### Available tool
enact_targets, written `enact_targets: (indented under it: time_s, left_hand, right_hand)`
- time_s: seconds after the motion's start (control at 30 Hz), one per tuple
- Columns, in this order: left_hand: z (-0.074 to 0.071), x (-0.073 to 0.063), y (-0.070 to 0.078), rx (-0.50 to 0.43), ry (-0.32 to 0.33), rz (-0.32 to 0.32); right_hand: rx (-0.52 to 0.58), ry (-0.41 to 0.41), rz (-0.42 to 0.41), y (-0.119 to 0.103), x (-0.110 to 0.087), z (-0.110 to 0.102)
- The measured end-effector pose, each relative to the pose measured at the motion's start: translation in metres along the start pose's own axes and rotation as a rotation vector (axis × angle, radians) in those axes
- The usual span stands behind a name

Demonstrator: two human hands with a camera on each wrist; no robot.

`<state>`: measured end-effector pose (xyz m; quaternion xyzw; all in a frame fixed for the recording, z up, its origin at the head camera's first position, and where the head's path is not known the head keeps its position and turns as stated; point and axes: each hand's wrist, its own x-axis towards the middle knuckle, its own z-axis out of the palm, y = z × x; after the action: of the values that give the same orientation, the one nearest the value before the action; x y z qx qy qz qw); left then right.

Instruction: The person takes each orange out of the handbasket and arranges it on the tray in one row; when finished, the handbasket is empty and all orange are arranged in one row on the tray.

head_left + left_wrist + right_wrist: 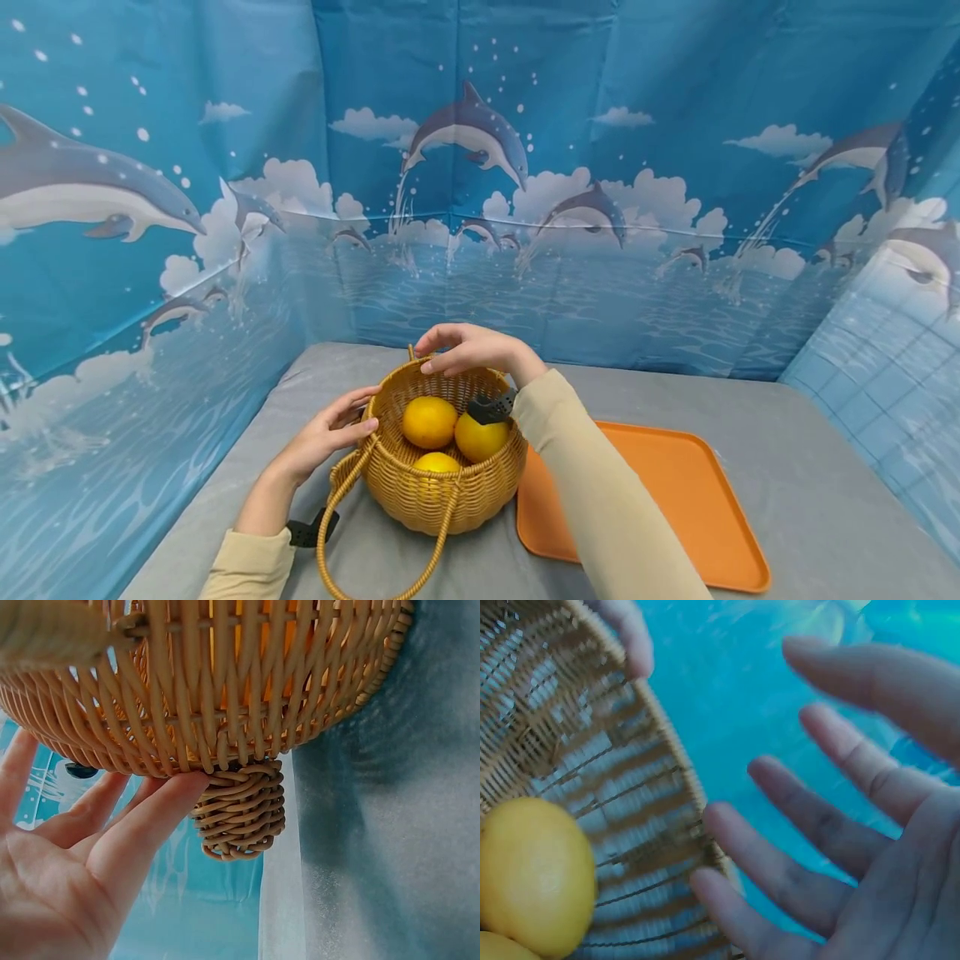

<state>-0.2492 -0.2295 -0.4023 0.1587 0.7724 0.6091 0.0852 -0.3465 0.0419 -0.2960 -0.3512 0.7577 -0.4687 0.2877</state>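
Observation:
A round wicker basket (pixel 446 504) holds three yellow lemons (pixel 430 422). My left hand (pixel 322 439) rests against the basket's left side, its thumb at the rim; in the left wrist view that hand (pixel 82 862) touches the weave with extended fingers, beside a small woven stub (pixel 241 814). Over the basket's far rim is my right hand (pixel 472 348), holding nothing. Seen from the right wrist, the right hand (pixel 855 832) has its fingers spread near the rim, with one lemon (pixel 536 874) inside the basket to the left.
An orange tray (pixel 675 475) lies right of the basket, partly hidden by my right sleeve (pixel 592 475). One basket handle (pixel 326 533) droops toward me on the grey cloth (pixel 810 483). A blue dolphin-print curtain (pixel 637 275) stands behind and along the sides.

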Motion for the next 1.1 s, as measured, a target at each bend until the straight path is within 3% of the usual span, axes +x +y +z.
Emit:
enact_targets:
  time_s: [0.2, 0.33, 0.53, 0.8, 1.1]
  left_hand:
    - [0.001, 0.000, -0.003, -0.009, 0.000, 0.004]
    - [0.002, -0.001, -0.003, -0.010, -0.003, -0.007]
    - [0.003, 0.001, -0.002, -0.005, -0.012, -0.013]
    - [0.000, 0.002, -0.001, -0.006, -0.004, -0.009]
    - [0.001, 0.002, 0.000, -0.001, -0.004, -0.005]
  right_hand:
    - [0.186, -0.084, 0.014, 0.023, 0.015, 0.006]
    - [0.221, -0.082, 0.032, 0.039, 0.017, 0.011]
    - [0.118, -0.050, 0.093, 0.049, 0.017, 0.015]
    - [-0.138, -0.088, 0.129, 0.053, 0.023, 0.016]
    - [-0.229, -0.131, 0.218, 0.055, 0.025, 0.020]
